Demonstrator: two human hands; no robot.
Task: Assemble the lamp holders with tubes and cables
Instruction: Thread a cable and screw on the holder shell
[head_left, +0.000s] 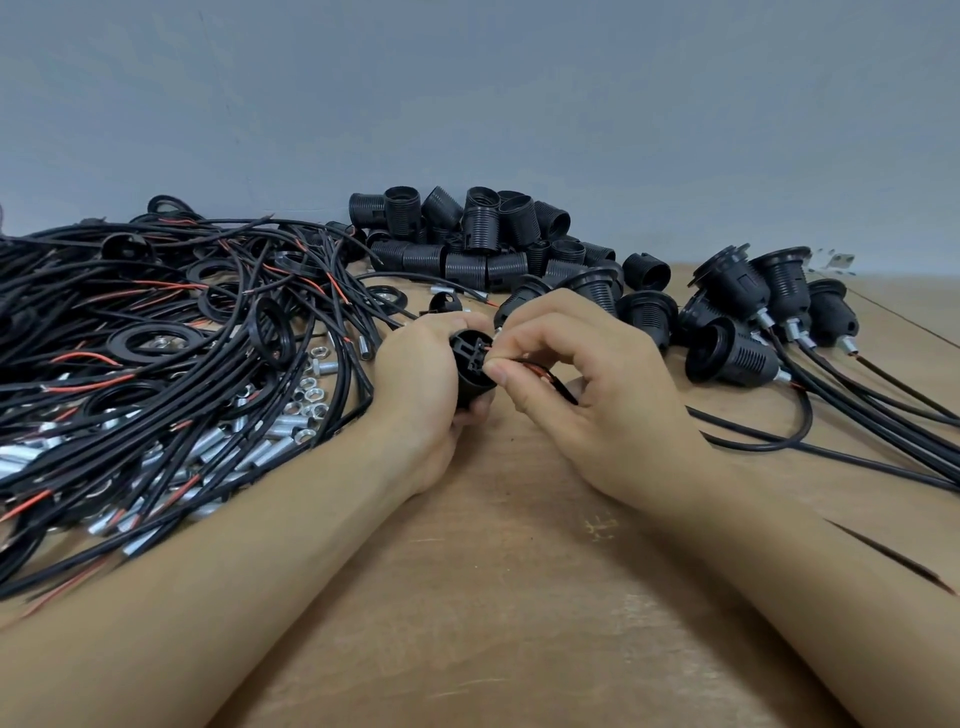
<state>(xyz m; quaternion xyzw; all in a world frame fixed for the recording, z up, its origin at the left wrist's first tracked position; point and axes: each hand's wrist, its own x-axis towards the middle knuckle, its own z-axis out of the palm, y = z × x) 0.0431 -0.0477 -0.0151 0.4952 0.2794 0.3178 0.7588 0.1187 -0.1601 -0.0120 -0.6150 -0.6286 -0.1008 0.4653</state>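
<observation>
L hand (415, 384) is gripping one black plastic lamp-holder base (470, 371), fingers curled round it, just above the brown wooden table (493, 571) at centre; R hand (587, 384) is pinching one black cable w/ red inner wire (545, 375) at the base's open face. Approx 6 finished black holders w/ cables (737, 312) are lying right. Uncounted: black threaded sleeves (483, 234) behind, black cable tangle (156, 322) w/ silver metal tubes (244, 447) left.

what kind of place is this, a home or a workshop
Likely a small assembly workbench: a wooden table holds a heap of cables, a stack of black lamp holder shells, and finished holders set aside.
</observation>
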